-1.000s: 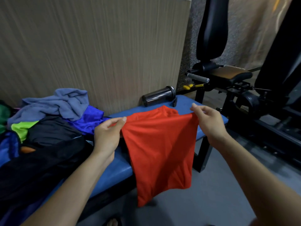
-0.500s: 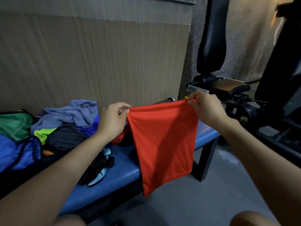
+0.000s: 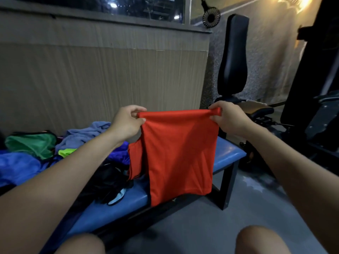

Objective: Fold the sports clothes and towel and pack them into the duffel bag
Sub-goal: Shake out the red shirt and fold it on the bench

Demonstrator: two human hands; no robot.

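Left hand pinches one top corner of the red garment; right hand pinches the other. We find the cloth held taut, hanging in the air before the blue surface, beside the unfolded pile. We judge the slick fabric may slip from either pinch, or the loose left flap may fold askew. We see no duffel bag clearly.

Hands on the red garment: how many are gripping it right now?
2. The left hand pinches the top left corner of the red garment; the right hand pinches the top right corner. It hangs in front of the blue bench.
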